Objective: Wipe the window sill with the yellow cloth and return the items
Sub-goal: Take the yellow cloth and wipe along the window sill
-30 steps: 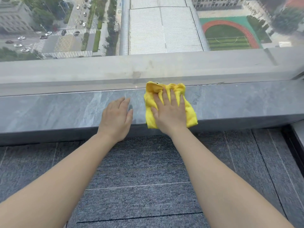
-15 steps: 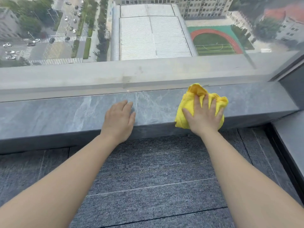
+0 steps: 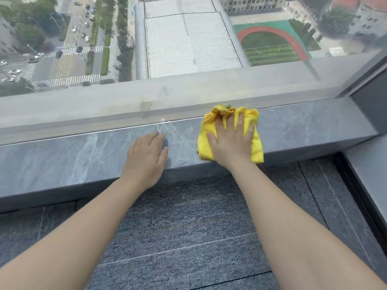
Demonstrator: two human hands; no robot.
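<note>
A crumpled yellow cloth (image 3: pixel 204 141) lies on the grey marble window sill (image 3: pixel 73 155), right of the middle, reaching from the glass to the front edge. My right hand (image 3: pixel 230 141) presses flat on the cloth with fingers spread. Flat on the bare sill to the left of the cloth rests my left hand (image 3: pixel 146 158), fingers together and holding nothing. A gap of bare sill separates the two hands.
Window glass (image 3: pixel 188 49) rises right behind the sill, with a dark frame post (image 3: pixel 370 105) at the right end. A low grey ledge (image 3: pixel 368 174) runs along the right. Grey carpet tiles (image 3: pixel 188 227) cover the floor below.
My right hand slid the cloth right along the sill, then up toward the glass. The left hand has stayed in place on the sill.
</note>
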